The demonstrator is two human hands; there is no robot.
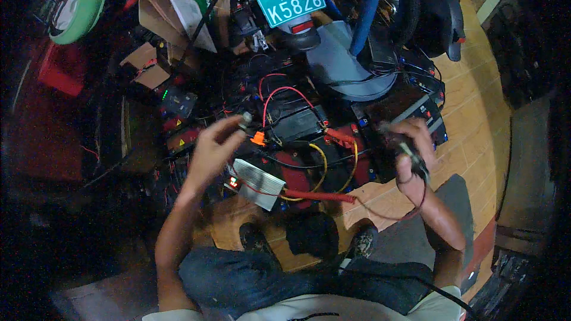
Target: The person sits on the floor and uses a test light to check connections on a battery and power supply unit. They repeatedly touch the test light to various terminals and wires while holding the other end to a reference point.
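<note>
My left hand [209,153] is closed in a pinch on a small pale, shiny piece [245,120], too small to name. It hovers above the left part of the batteries. On the right, my right hand [418,153] wraps round a dark object with a cable [394,140]; its kind is not clear. A thin brown-red cable [389,218] loops from that hand to a red sleeved lead [318,195]. Between my hands lies a silver finned metal box [260,185] with a small lit red display. An orange clip [258,138] sits near my left fingertips, on a red wire.
Several black batteries [294,123] cover the floor, with red and yellow wires [326,166] across them. Behind stands a scooter with a green plate [292,3] and a blue post [367,12]. Cardboard [159,15] and a green basin [89,6] are at the far left.
</note>
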